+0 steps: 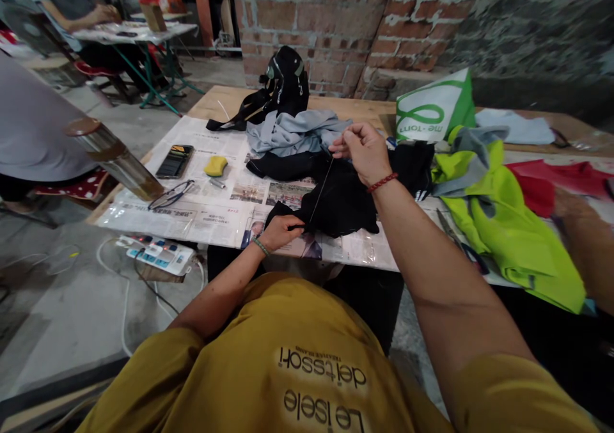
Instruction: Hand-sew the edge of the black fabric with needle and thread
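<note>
My left hand [282, 233] pinches the edge of a black garment [341, 199] that lies crumpled near the table's front edge. Raised above the cloth, my right hand [362, 148] is closed, thumb against fingers. A thin pale thread [320, 193] runs taut from its fingertips down to the cloth beside my left hand. Whether a needle sits in those fingertips is too small to make out. Just behind the black garment is a grey-blue cloth [297, 131].
Newspaper under clear plastic covers the table [201, 219]. On the left are a tall bottle [118, 158], glasses [171, 194], a phone [175, 161] and a yellow sponge [215, 165]. Scissors [455, 235] and a neon-yellow garment [515, 228] lie right. A black bag [288, 81] stands behind. People sit left.
</note>
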`<state>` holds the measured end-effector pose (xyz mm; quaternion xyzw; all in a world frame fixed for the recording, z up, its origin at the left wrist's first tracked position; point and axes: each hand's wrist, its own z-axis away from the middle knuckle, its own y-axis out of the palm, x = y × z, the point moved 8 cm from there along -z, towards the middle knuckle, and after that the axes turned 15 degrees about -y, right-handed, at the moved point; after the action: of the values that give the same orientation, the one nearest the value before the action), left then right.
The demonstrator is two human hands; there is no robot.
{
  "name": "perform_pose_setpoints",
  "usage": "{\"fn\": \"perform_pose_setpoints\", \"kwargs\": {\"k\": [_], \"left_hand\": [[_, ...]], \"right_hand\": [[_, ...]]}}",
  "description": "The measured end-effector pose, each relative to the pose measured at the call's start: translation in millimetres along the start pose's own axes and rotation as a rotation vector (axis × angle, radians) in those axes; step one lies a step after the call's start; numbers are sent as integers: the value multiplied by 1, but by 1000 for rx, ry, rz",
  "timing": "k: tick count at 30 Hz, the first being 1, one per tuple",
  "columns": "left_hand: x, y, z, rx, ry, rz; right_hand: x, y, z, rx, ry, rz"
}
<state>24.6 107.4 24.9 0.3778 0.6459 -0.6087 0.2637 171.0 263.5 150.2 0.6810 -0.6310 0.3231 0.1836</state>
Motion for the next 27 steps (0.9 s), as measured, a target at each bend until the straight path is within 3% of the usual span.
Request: {"fn": "perform_pose_setpoints", "kwargs": {"k": [5,8,14,16,19,22,27], "left_hand": [[0,1,0,3,7,2],[0,1,0,0,12,5],[-1,1,0,-6,52,-21],[-2,1,0,-2,66,-24],[-7,3,2,-2,89,-89],[-14,4,11,-36,159,-278],[-16,-5,36,-144,275,-470]], "right_hand": [[3,0,-2,-18,17,-37],[5,8,14,-53,105,-80],[0,49,115,37,460,-168],[-7,54,151,61,528,-166],[-21,43,184,-20,577,-154],[-28,32,193,-82,568,-156],[-26,32,192,-30,535,-129]]}}
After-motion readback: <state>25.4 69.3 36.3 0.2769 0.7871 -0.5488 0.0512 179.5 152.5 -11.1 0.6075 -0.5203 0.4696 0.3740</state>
